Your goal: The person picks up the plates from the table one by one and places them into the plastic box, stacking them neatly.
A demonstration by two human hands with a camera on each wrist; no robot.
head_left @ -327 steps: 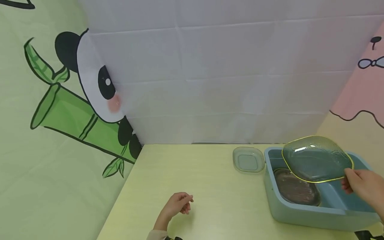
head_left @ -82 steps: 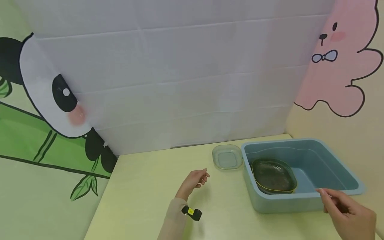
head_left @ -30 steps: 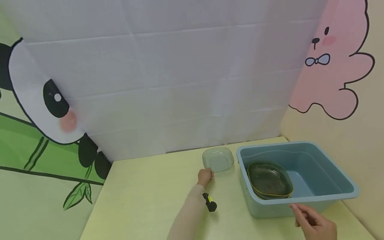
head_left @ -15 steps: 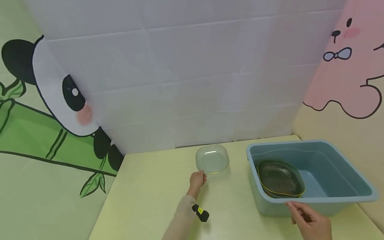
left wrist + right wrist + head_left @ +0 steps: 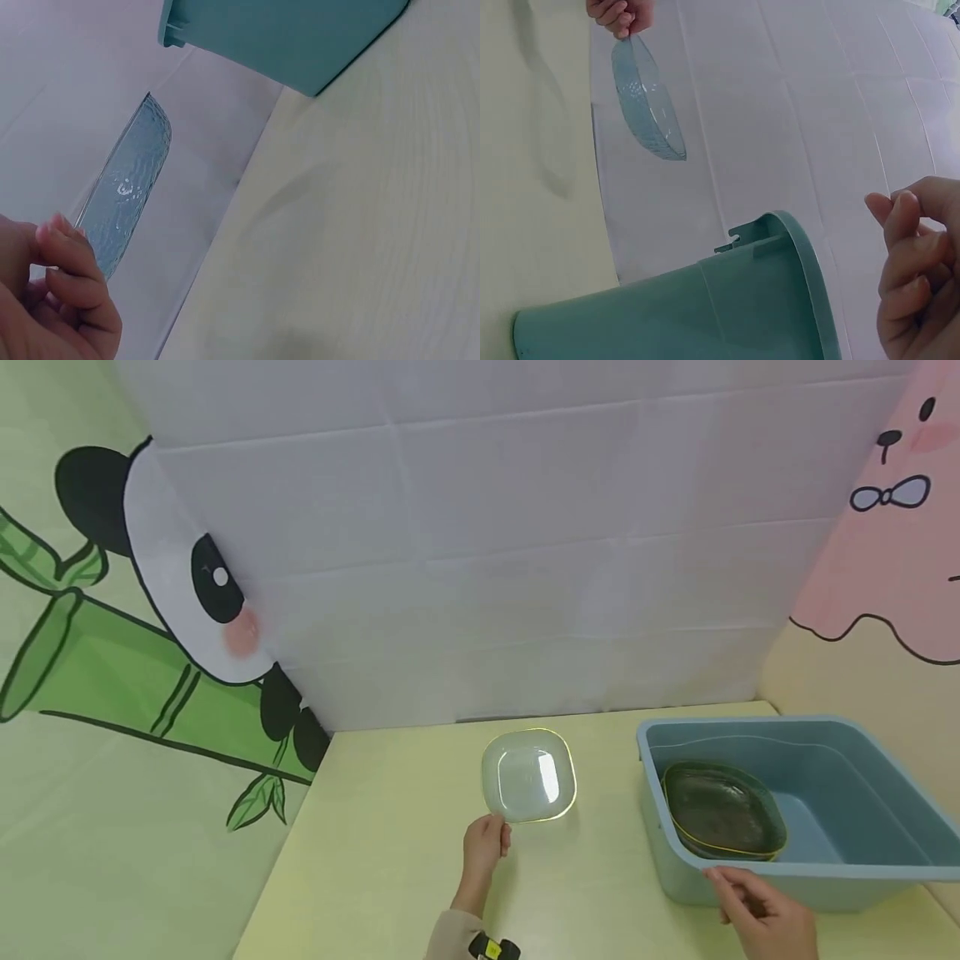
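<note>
My left hand pinches the near edge of a small clear glass dish with a gold rim. In the left wrist view the glass dish is raised above the table and tilted. Seen from the right wrist, the left hand holds the dish by one edge. My right hand hovers by the near rim of a blue plastic tub, fingers loosely curled with nothing between them. Inside the tub, at its left, lie dark-looking glass plates with a gold rim, stacked.
The pale yellow table carries the tub at its right side. A white cloth backdrop closes off the back. Printed side curtains show a panda on the left and a pink bear on the right.
The larger glass plate that my right hand held over the tub now lies inside it. My left hand took the small dish off the table, lifted it and drew it nearer, away from the tub.
</note>
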